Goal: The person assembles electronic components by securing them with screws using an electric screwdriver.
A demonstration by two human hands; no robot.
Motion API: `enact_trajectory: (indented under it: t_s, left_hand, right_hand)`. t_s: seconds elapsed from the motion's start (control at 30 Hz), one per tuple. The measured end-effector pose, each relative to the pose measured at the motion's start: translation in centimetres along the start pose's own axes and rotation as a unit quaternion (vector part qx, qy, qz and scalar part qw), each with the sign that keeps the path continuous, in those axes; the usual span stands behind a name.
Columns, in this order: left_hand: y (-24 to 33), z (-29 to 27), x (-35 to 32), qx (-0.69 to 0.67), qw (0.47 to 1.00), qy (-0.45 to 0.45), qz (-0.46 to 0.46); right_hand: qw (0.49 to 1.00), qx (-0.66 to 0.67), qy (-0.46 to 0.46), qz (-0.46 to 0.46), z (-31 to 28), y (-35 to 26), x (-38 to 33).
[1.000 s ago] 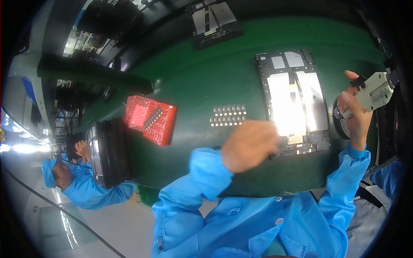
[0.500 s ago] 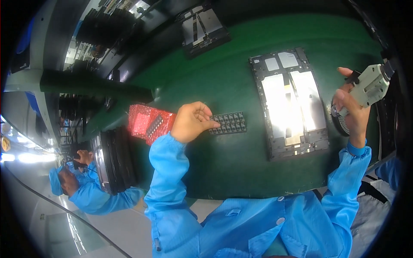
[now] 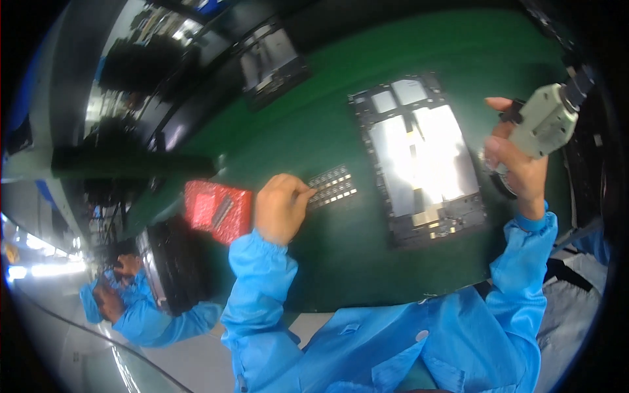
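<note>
My left hand [image 3: 283, 208] is closed in a pinch at the left end of a small dark panel [image 3: 333, 187], which bears rows of small pale parts. The fingertips meet its edge; motion blurs the finer detail. My right hand [image 3: 521, 171] wraps around a pale, boxy handheld tool [image 3: 545, 124] with a dark end, its exact kind unclear. Between my hands lies a flat, dark-framed device assembly [image 3: 426, 154] with shiny silver plates, untouched by either hand.
Left of my left hand sits a red bubble-wrap bag [image 3: 236, 234] with a dark strip on it. A similar framed assembly [image 3: 270, 62] lies at the back of the green table [image 3: 367, 278]. Beyond a dark stack [image 3: 177, 265], a co-worker in blue [image 3: 157, 321] works at far left.
The whole view has shifted and turned a little, carrying the table items leftward. My left hand stays at the panel's left end, and my right hand keeps hold of the tool.
</note>
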State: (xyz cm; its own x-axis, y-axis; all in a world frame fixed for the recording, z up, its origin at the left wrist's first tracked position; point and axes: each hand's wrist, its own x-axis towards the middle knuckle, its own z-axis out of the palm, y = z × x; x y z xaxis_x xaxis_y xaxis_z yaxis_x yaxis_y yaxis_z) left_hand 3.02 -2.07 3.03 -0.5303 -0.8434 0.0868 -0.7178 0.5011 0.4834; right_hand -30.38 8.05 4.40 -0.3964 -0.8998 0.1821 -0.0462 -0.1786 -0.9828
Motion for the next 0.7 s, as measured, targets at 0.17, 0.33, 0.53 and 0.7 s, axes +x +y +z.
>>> enact_trajectory:
  t_s: [0.17, 0.33, 0.53, 0.7]
  left_hand:
    - [3.9, 2.8, -0.4, -0.095, 0.962, 0.150, 0.207]
    - [8.3, 7.7, 0.7, -0.243, 0.934, 0.135, 0.224]
    - [10.2, 10.5, 1.8, -0.313, 0.931, 0.101, 0.160]
    - [10.1, 11.0, 1.5, -0.390, 0.911, 0.098, 0.087]
  right_hand:
    - [0.999, 0.044, -0.009, -0.016, 0.7, -0.7, 0.5]
    - [0.998, 0.011, 0.051, -0.034, -2.7, -1.0, 0.9]
    - [0.984, 0.110, 0.092, -0.109, -5.0, 0.8, 0.9]
    - [0.992, 0.067, 0.064, -0.087, -4.0, 0.5, 1.1]
